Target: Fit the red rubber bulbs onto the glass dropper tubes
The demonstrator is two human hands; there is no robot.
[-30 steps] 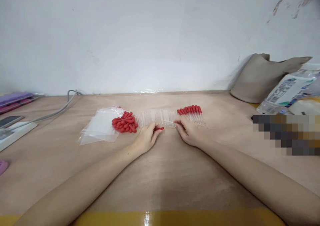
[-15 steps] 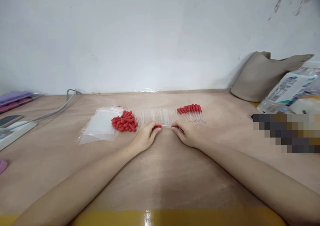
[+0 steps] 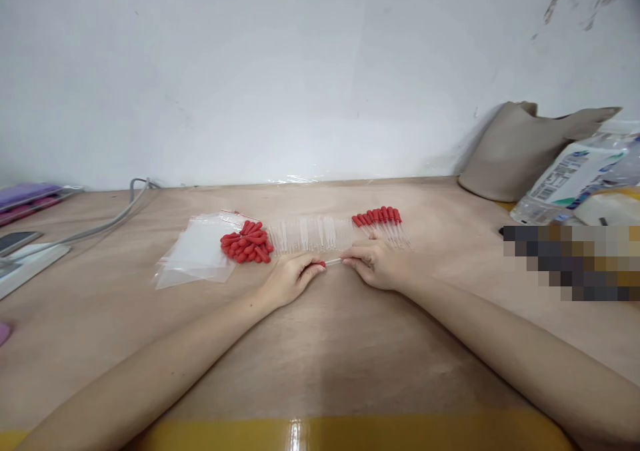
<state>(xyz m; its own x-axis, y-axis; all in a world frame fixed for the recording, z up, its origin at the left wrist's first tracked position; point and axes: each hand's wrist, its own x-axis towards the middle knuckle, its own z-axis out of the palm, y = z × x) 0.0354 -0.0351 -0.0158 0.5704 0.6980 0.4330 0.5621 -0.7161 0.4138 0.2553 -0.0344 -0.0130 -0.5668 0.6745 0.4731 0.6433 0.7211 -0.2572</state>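
Between thumb and fingers my left hand pinches a red rubber bulb, of which only the end shows. My right hand is closed on a clear dropper tube, whose left end meets the bulb; how far it sits inside I cannot tell. Behind my hands lies a row of loose clear tubes. A heap of red bulbs rests left of that row. Beyond my right hand, several droppers with red bulbs on their tubes lie side by side.
Clear plastic bags lie partly under the bulb heap. At the left are a grey cable, a phone and purple packages. A grey-brown container and a labelled plastic bottle stand at the right, by the wall.
Both hands have come slightly nearer to me with the bulb and tube. The tube now slants a little, its right end higher. The camera view has shifted slightly.
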